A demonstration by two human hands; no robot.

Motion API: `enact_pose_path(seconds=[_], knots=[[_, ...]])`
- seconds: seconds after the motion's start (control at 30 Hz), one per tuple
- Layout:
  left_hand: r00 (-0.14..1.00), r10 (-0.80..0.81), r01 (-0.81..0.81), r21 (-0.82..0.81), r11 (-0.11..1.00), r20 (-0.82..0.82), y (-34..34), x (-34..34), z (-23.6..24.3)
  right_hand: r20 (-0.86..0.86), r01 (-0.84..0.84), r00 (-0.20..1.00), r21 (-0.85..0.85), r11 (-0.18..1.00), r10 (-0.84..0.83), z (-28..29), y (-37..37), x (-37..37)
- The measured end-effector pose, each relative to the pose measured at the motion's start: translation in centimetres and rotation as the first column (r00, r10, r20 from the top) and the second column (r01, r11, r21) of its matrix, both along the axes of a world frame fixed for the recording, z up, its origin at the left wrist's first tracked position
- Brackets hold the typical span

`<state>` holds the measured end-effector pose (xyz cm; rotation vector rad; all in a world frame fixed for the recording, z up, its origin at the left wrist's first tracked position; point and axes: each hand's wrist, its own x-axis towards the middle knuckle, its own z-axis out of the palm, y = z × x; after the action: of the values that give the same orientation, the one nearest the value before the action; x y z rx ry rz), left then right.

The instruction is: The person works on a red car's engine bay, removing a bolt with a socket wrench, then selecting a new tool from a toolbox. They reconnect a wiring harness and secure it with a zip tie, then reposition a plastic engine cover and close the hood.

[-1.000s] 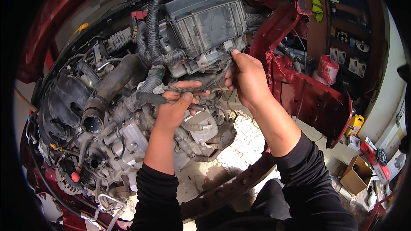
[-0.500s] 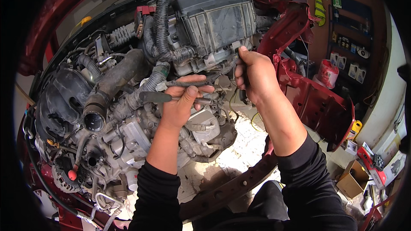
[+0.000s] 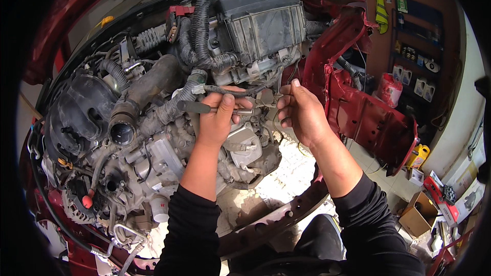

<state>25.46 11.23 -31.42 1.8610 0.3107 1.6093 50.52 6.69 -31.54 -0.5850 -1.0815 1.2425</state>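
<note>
Dark-handled tool point(image 3: 197, 107) lies level at engine bay centre, just below black fuse box point(image 3: 263, 23). Left hand point(image 3: 219, 117) closed around tool shaft, handle jutting left. Right hand point(image 3: 298, 112) just beside it, fingers loosely curled at small bracket; whether it grips anything unclear. Corrugated wire loom point(image 3: 232, 91) crosses directly above tool. Black intake hose point(image 3: 134, 103) left. Red body panel point(image 3: 365, 115) right. Cardboard box point(image 3: 418, 213) on floor, far right.

Pale tiled floor point(image 3: 286, 174), cardboard box point(image 3: 417, 214), yellow jug point(image 3: 418, 156)
</note>
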Motion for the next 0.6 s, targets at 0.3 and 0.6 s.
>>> enact_pose_path(seconds=[0.3,0.6], knots=[[0.993,0.013,-0.013,0.0,1.0,-0.121,-2.1,-0.9,-1.8,0.701,-0.096,0.474,0.643,0.76,-0.533,0.1,-14.7,2.1],[0.765,-0.023,0.097,0.08,0.992,-0.643,-8.8,-0.5,-5.1,0.33,0.002,-0.07,0.944,0.331,-0.941,7.3,-23.0,8.2]])
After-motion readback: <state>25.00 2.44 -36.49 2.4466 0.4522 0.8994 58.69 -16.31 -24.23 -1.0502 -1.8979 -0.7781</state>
